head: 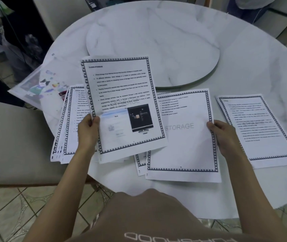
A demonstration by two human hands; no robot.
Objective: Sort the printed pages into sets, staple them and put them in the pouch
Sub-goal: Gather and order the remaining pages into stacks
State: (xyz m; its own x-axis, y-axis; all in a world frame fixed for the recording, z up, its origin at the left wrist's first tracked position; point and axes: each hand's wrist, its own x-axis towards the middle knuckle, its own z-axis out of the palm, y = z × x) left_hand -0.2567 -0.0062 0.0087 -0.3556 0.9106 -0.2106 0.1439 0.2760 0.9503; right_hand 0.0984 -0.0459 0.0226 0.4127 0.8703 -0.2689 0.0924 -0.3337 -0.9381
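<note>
Three piles, head view: printed pages are lying in a left stack [67,126], a middle pile [182,145] and a right stack [261,130], all resting on the round marble table [244,67] near its front edge.
Lifted sheet [121,91]: this bordered page on cloud storage is being held tilted, overlapping the left stack and the middle pile.
Left hand [88,130]: it is pinching the lifted sheet at its left edge, thumb on top, fingers curling beneath.
Right hand [224,135]: it is gripping the right edge of the middle pile's top page, watermarked STORAGE, with the thumb lying on the paper.
Pouch [34,84]: this clear plastic sleeve is lying at the table's left rim, beyond the left stack, partly overhanging.
Dark-red object [63,93]: it is peeking out between pouch and left stack; possibly the stapler, too hidden to be sure.
Handling: the paper is looking light, limp and slippery sheet on sheet, so pinching an edge midway along, or squaring a set at opposite edges, is seeming safest.
Stage: sorting is apparently going on; nothing is showing as stapled or pouched.
</note>
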